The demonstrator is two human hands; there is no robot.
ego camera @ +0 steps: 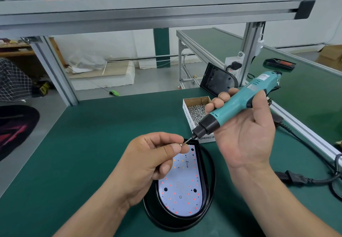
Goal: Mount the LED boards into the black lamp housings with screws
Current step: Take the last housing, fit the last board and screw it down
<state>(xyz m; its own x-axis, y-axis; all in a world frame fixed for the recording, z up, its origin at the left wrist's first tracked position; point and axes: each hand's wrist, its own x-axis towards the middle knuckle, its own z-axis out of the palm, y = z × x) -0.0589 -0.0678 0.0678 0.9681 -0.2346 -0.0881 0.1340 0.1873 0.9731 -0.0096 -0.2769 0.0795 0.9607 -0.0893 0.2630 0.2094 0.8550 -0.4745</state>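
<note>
Nearest, the housing [151, 214] holding the LED board [182, 185] is laid lengthwise, near to far. Over its far end a screw [181, 144] is pinched by the left hand [148, 160] at the tip of the screwdriver [238, 105], which is gripped by the right hand [244, 131].

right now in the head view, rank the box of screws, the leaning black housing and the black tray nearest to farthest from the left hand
From the left hand:
1. box of screws, just beyond it, to the right.
2. leaning black housing, behind the box.
3. black tray, far right, on the other table.
</note>
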